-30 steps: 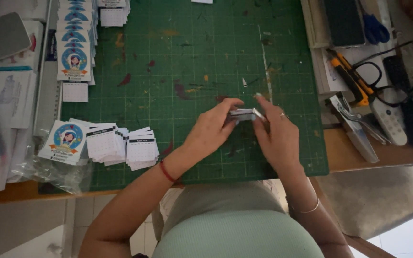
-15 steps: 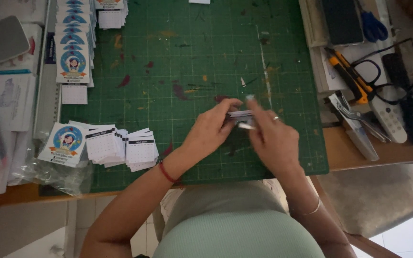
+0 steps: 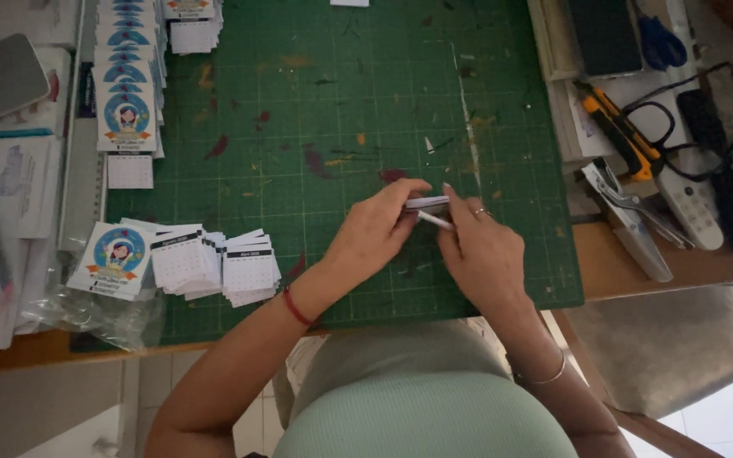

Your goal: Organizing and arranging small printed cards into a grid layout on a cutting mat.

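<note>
Small stack of paper sheets [image 3: 428, 203] is sitting edge-on between both hands, just above the green cutting mat [image 3: 341, 102], near its lower right quarter; a thin white strip or stick [image 3: 436, 221] is lying just under the stack, touching the fingers, and what it is cannot be told.

Left hand [image 3: 375, 233] is closing thumb and fingers around the left end of the stack, pinching it shut; right hand [image 3: 481, 246] is pressing its fingertips on the right end and top edge, fingers nearly closed on the paper, ring showing on one finger; red cord on the left wrist, thin bangle on the right.

Judgement on the step in hand: the sheets are being squared up; doing it well is likely calling for a light, even pinch at both ends so the edges are lining up flush, tapping the lower edge against the mat rather than squeezing, which could be fanning or bending the sheets.

Outward: fanned small calendar pages [image 3: 214, 265] and a round-picture cover card [image 3: 116, 259] are lying at the mat's lower left, well apart from the hands; a column of similar cover cards [image 3: 127, 93] is running up the left edge; an orange utility knife [image 3: 617, 131], a grey stapler-like tool [image 3: 629, 220] and blue-handled scissors [image 3: 662, 42] are resting off the mat to the right.
</note>
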